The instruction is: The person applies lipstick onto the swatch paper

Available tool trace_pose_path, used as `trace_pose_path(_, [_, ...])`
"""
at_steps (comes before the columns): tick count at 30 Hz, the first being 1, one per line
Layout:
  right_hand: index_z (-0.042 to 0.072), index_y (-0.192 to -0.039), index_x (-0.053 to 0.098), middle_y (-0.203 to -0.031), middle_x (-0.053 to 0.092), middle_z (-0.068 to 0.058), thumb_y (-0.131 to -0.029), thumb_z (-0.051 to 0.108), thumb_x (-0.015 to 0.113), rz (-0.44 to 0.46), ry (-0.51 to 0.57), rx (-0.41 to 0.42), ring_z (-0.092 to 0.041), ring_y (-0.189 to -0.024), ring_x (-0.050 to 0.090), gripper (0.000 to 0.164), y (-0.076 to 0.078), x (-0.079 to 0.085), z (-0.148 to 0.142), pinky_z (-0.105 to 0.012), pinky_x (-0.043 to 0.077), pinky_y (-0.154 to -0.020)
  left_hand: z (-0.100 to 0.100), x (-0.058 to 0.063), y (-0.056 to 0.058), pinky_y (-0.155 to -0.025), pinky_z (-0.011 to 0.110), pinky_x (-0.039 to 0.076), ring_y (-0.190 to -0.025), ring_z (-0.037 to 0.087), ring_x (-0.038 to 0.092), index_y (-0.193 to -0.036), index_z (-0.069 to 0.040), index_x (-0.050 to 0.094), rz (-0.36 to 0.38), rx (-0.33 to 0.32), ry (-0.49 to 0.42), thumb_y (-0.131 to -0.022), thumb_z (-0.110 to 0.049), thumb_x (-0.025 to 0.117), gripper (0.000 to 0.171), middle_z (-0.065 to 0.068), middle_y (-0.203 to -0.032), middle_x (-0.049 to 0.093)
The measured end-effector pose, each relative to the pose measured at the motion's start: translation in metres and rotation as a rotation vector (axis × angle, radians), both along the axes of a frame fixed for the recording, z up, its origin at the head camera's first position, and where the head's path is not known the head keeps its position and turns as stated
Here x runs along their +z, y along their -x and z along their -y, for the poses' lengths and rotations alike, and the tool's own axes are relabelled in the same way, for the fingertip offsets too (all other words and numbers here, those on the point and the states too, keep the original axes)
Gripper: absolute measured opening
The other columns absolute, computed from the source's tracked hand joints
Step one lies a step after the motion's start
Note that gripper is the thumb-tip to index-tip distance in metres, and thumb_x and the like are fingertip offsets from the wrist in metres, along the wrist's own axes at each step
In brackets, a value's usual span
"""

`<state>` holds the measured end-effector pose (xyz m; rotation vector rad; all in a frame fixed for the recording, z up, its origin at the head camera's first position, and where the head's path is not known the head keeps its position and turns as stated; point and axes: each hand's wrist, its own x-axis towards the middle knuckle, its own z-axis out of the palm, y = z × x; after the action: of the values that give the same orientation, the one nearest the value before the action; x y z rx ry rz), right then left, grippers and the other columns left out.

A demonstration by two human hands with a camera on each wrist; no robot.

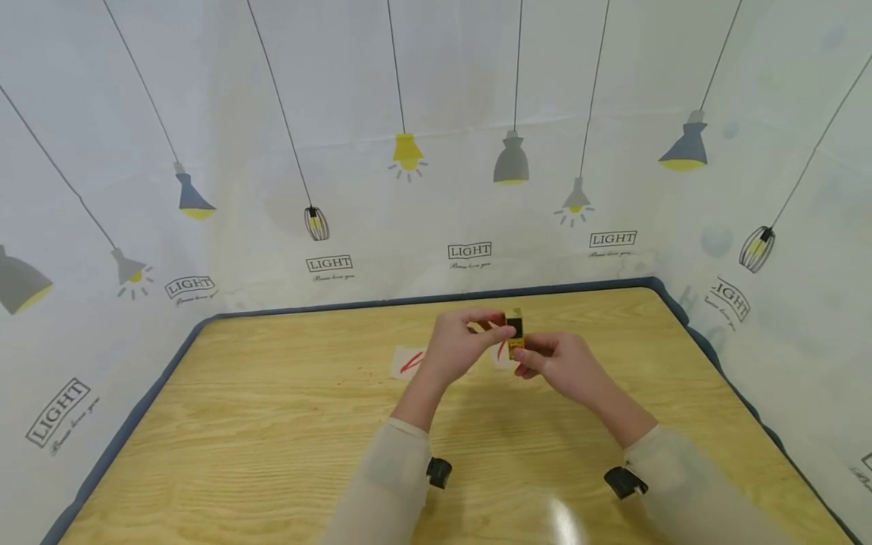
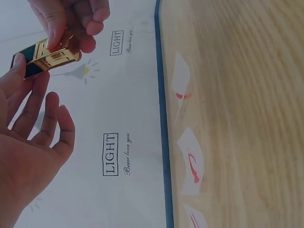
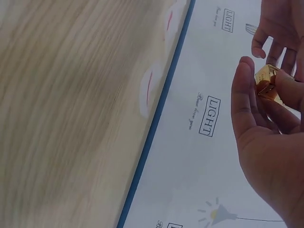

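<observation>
A small square-sided case in gold with a black section, looking like a lipstick tube, is held upright above the far part of the table. My left hand pinches its upper, black part between thumb and fingers. Lower down, my right hand grips the gold end. In the left wrist view the tube lies slanted between both hands, its gold end under the right thumb. The right wrist view shows only a gold end of the tube; fingers hide the rest.
White paper pieces with red strokes lie on the wooden table: one paper left of the hands, another partly behind them. Small red specks dot the tabletop. A lamp-patterned wall covering stands behind the table's dark edge.
</observation>
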<state>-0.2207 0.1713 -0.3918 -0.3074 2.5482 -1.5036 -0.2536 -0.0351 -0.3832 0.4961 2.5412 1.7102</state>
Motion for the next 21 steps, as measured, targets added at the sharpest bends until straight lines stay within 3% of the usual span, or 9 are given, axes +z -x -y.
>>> trace_pose_path(6, [0.002, -0.126, 0.073, -0.098, 0.08, -0.013, -0.108, 0.028, 0.064, -0.039, -0.139, -0.007, -0.02, -0.088, 0.076, 0.033, 0.017, 0.001, -0.015, -0.044, 0.065, -0.084, -0.012, 0.001, 0.019, -0.076, 0.032, 0.057, -0.104, 0.022, 0.069, -0.118, -0.019, 0.083, -0.012, -0.03, 0.074, -0.095, -0.039, 0.082, 0.03, 0.0, -0.113, 0.078])
trace_pose_path(12, [0.002, -0.125, 0.073, -0.112, 0.078, -0.018, -0.104, 0.026, 0.071, -0.074, -0.172, -0.007, -0.027, -0.094, 0.077, 0.032, 0.034, -0.002, -0.031, -0.041, 0.064, -0.08, -0.025, -0.001, 0.034, -0.075, 0.029, 0.056, -0.101, 0.017, 0.068, -0.115, -0.019, 0.083, -0.005, -0.042, 0.104, -0.094, -0.037, 0.083, 0.028, -0.003, -0.109, 0.079])
trace_pose_path(17, [0.005, -0.12, 0.075, -0.111, 0.078, -0.016, -0.102, 0.027, 0.074, -0.075, -0.198, -0.005, -0.026, -0.092, 0.075, 0.029, 0.043, -0.01, -0.042, -0.035, 0.059, -0.074, -0.039, -0.012, 0.042, -0.074, 0.029, 0.056, -0.1, 0.018, 0.067, -0.115, -0.018, 0.083, 0.02, -0.041, 0.088, -0.094, -0.034, 0.083, 0.026, -0.004, -0.108, 0.08])
trace_pose_path(21, [0.004, -0.121, 0.076, -0.112, 0.077, -0.016, -0.101, 0.027, 0.075, -0.033, -0.186, -0.018, -0.023, -0.093, 0.073, 0.03, 0.049, -0.021, -0.048, -0.04, 0.061, -0.079, -0.049, -0.026, 0.047, -0.073, 0.026, 0.055, -0.097, 0.015, 0.066, -0.118, -0.017, 0.082, 0.028, -0.023, 0.087, -0.095, -0.031, 0.083, 0.027, -0.003, -0.108, 0.08])
